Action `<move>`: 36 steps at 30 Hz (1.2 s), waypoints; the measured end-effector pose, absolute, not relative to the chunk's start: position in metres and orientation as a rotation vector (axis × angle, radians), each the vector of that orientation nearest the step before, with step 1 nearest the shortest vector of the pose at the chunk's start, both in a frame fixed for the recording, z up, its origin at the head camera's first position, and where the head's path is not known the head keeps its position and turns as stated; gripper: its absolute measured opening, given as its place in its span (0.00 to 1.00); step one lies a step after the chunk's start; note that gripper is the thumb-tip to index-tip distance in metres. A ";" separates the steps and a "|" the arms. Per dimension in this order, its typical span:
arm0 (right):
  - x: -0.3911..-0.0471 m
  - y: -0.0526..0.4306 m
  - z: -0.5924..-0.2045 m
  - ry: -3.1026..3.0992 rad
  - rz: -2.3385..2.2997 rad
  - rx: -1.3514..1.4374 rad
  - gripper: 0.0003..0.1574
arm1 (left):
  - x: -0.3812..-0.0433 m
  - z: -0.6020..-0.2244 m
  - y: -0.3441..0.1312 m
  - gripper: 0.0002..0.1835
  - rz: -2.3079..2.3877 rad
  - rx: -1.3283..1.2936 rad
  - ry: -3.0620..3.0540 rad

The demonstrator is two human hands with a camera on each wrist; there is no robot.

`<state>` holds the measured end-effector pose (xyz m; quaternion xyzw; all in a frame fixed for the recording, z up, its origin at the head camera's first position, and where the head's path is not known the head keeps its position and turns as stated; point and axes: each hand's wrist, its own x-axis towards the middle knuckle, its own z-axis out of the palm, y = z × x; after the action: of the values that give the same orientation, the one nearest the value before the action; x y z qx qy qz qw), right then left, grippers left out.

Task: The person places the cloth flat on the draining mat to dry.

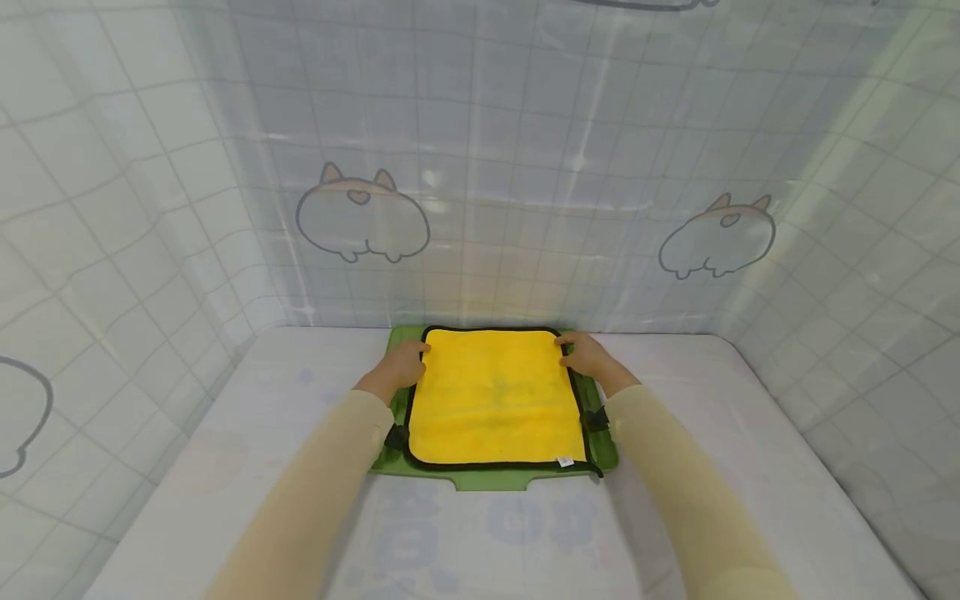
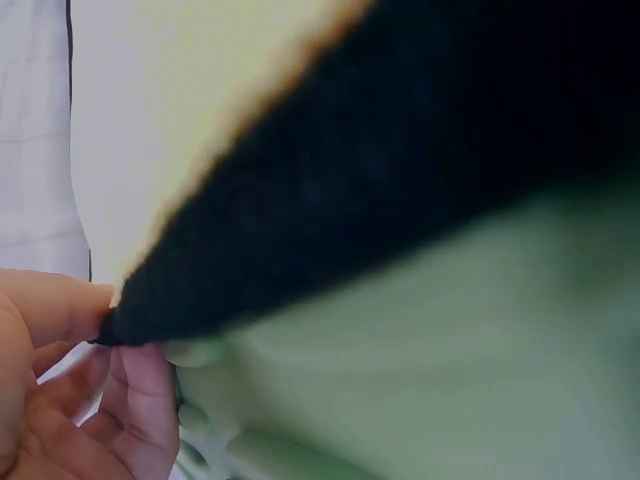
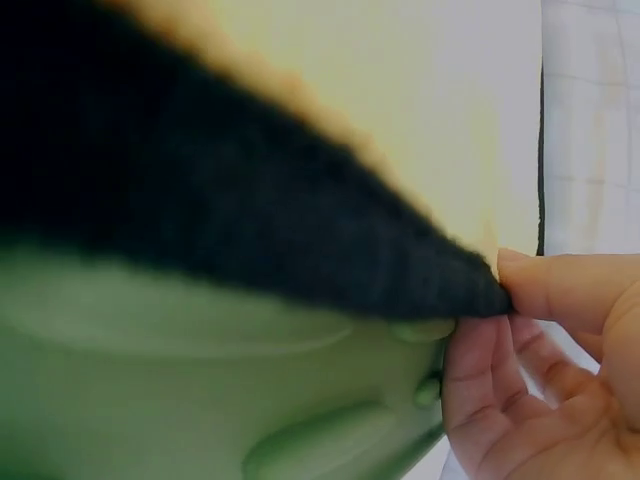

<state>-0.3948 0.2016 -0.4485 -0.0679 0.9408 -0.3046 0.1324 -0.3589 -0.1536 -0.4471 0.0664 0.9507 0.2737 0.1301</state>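
Observation:
A yellow cloth (image 1: 495, 396) with a black edge binding is spread above a green board (image 1: 491, 481) with raised ridges. My left hand (image 1: 402, 365) pinches the cloth's left edge between thumb and fingers. In the left wrist view the thumb of the left hand (image 2: 75, 390) lies over the black binding, fingers beneath. At the opposite edge my right hand (image 1: 588, 357) pinches the binding too. The right wrist view shows the right hand (image 3: 550, 370) with thumb above and fingers under the edge. A small white tag (image 1: 565, 461) sits at the near right corner.
The board rests on a white table (image 1: 300, 467) with faint print. Sheets with a grid pattern and cartoon animals form a back wall (image 1: 510, 167) and side walls (image 1: 885, 292) around it. Dark bands (image 1: 396, 436) show near both wrists.

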 end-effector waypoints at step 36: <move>-0.392 0.171 -0.438 2.982 -0.788 -0.461 0.23 | -0.356 -0.439 -0.136 0.33 0.619 0.352 3.008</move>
<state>-0.3921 0.1710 -0.4375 -0.1478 0.9561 -0.2527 0.0113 -0.3564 -0.1362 -0.4388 0.1138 0.9728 0.2001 0.0253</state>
